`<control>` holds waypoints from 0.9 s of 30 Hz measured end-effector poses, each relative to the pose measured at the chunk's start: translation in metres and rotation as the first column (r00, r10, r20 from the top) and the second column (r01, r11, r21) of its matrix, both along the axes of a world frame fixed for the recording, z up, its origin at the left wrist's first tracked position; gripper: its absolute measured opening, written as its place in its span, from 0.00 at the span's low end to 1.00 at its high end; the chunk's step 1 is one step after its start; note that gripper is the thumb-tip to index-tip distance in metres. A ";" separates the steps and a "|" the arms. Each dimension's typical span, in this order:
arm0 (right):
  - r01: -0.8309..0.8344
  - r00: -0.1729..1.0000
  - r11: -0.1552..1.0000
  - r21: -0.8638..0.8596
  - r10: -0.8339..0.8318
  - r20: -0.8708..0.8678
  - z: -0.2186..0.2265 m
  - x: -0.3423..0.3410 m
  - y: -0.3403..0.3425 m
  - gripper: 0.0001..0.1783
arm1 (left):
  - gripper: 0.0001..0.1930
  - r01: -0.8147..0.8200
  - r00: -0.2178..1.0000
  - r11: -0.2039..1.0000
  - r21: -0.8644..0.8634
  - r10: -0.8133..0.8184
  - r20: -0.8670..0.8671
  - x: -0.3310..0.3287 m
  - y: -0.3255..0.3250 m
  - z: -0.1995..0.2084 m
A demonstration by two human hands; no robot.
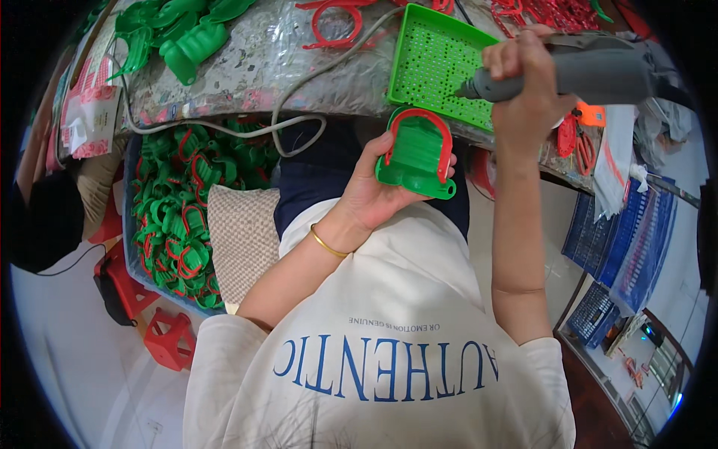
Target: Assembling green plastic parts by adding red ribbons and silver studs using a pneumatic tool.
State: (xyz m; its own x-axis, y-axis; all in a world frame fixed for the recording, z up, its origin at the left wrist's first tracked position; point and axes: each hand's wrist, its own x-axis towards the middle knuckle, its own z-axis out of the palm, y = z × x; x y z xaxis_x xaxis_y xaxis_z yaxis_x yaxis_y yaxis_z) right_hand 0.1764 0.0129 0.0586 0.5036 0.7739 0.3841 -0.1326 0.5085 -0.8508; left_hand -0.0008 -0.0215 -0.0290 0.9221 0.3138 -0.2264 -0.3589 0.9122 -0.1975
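My left hand (374, 178) is closed around a green plastic part (417, 153) with a red U-shaped piece (446, 142) set along its edge, and holds it just off the table's front edge. My right hand (523, 75) grips a dark grey electric screwdriver (598, 71). The tool lies nearly level, its tip pointing left over a bright green perforated basket (396, 63). Small dark specks show in the basket, too small to name. The tip is apart from the green part.
Left of me a blue bin (132, 232) is heaped with green and red parts. More green parts (187, 49) and red rings (333, 26) lie on the table, with a grey cable (295, 120) between. Red-handled pliers (585, 153) lie at right. Another person's sleeve (101, 183) shows at far left.
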 end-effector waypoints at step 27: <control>-0.279 0.951 0.950 -0.138 0.254 -0.175 0.016 -0.071 -0.034 0.07 | 0.30 -0.018 0.999 1.000 0.002 0.018 0.039 -0.004 -0.004 0.001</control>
State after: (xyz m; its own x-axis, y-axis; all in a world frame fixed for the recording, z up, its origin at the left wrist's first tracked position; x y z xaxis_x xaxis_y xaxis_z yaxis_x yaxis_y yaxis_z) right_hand 0.1053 -0.0213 0.0743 0.3134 0.9325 0.1796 -0.3793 0.2963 -0.8765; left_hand -0.0044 -0.0255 -0.0285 0.9243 0.3313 -0.1895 -0.3676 0.9061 -0.2094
